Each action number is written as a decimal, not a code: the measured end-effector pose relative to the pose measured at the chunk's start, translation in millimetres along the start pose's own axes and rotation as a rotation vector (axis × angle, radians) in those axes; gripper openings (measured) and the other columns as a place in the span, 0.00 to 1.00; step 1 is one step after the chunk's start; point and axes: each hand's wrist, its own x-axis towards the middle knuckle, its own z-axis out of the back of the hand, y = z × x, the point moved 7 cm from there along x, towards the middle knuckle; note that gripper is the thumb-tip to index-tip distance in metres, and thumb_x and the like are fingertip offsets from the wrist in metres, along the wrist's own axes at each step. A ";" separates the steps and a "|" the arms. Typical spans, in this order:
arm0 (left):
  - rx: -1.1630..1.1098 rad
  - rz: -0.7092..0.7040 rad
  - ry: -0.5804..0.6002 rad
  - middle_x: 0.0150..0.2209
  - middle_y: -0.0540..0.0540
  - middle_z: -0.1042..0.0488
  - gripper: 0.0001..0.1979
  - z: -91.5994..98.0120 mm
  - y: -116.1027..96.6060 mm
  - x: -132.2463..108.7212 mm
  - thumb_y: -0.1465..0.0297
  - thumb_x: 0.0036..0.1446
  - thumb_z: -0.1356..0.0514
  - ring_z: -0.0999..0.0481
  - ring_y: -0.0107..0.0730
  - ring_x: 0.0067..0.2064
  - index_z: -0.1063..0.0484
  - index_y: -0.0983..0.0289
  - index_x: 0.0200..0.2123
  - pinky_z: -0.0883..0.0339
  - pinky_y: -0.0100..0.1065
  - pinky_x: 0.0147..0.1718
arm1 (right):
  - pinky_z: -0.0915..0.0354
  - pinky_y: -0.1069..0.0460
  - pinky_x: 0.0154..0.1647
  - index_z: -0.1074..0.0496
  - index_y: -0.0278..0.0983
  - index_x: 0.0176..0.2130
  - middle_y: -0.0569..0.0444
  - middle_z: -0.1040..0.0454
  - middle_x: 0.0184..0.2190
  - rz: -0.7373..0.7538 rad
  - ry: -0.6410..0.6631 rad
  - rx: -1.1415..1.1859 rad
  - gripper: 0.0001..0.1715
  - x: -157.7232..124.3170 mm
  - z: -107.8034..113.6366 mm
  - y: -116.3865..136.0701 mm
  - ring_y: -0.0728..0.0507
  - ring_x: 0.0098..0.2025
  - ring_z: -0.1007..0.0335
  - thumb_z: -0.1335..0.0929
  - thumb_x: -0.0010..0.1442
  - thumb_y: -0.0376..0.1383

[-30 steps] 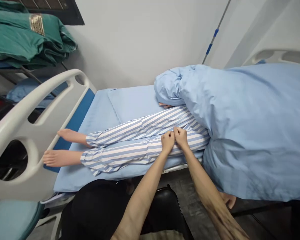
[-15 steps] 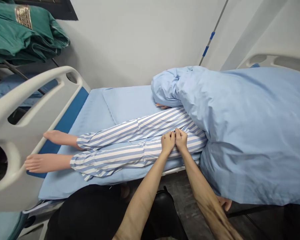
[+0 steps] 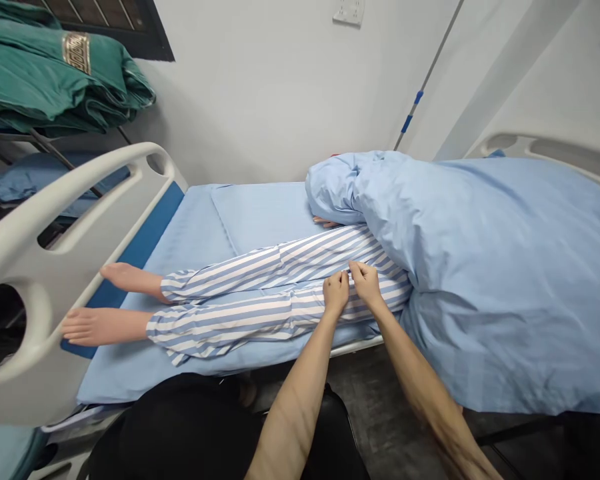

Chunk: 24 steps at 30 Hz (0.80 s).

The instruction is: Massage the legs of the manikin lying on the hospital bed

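Side by side over the thighs of blue-and-white striped trousers [image 3: 250, 311], my left hand [image 3: 335, 292] and my right hand [image 3: 367, 283] are both closed, fingers curled in. A small gap separates them. Whatever they pinch, if anything, is too small or hidden to make out. The trousers are on a figure lying on the bed, with two bare, smooth, doll-like feet [image 3: 107, 327] at the left. A folded-back light blue quilt [image 3: 490, 267] covers its upper body, right of my right hand. Part of the figure's hand [image 3: 325, 221] shows under the quilt's edge.
The bed's pale footboard [image 3: 130, 170] rises at the left, its headboard [image 3: 555, 150] at the far right. Green folded cloth [image 3: 95, 87] lies on a rack at the upper left. A pole [image 3: 417, 98] stands by the wall. A black chair [image 3: 336, 427] is below my arms.
My hands, which were pressed together, have come slightly apart, with the right one turned a little. The view has tilted up and shows more wall, including a socket.
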 end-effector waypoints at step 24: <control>-0.469 0.035 0.046 0.16 0.48 0.39 0.20 3.9 -22.4 16.5 0.62 0.58 0.52 0.38 0.23 0.21 0.41 0.63 0.15 0.44 0.28 0.27 | 0.51 0.55 0.25 0.45 0.36 0.17 0.59 0.46 0.15 -0.063 -0.103 0.103 0.27 -10.0 -1.9 -49.0 0.52 0.21 0.50 0.42 0.60 0.48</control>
